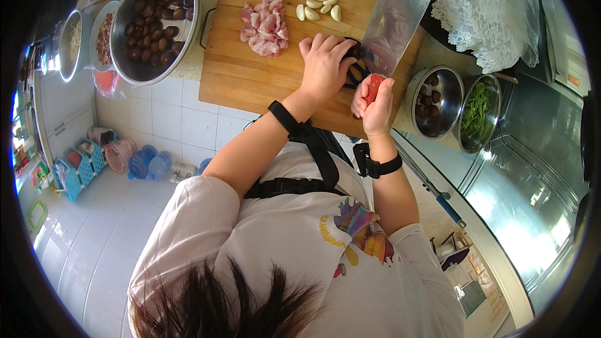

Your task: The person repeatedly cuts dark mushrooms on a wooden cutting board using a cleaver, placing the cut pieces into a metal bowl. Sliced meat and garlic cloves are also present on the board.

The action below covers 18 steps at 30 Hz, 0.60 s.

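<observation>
My right hand (375,103) grips the red handle of a cleaver (394,19), its broad metal blade pointing away from me over the right part of the wooden cutting board (235,80). My left hand (326,63) rests beside the blade, fingertips on a dark round item (355,49) that looks like a chestnut; it is partly hidden. Under it lies a dark blue openwork object (357,74), its kind unclear. Cut pieces of raw meat (265,26) are heaped on the board's left part. Several peeled garlic cloves (312,13) lie near its far side.
Left of the board stands a large metal bowl (190,42) of dark brown chestnuts, with smaller bowls beyond it. On the right are a metal bowl (415,124) with several chestnuts and another (493,126) with chopped greens. A white lace cloth (497,14) hangs at the far right.
</observation>
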Motion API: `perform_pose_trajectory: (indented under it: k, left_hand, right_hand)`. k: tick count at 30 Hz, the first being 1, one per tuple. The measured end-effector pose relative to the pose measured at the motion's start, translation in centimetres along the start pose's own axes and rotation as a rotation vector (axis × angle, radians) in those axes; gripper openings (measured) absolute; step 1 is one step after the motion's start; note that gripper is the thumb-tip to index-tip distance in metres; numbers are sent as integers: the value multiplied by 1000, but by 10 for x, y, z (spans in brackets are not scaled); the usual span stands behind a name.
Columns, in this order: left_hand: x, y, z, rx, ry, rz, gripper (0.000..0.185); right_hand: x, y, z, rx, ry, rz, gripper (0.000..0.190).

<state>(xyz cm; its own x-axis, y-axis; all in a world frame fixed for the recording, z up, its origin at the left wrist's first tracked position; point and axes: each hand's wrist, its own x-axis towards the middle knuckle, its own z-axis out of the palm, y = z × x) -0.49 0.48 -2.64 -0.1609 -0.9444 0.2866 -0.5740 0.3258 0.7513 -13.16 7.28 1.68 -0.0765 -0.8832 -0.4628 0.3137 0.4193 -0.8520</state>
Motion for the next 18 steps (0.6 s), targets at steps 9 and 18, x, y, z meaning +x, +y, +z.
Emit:
perform_pose_trajectory:
  k: [9,18]
  left_hand:
    - [1,1,1,-16,-11,-15,29]
    - [1,0,2,-17,-8,-11,31]
  right_hand:
    - [0,-5,8,-6,49,12,64]
    - [2,-7,9,-94,73,38,68]
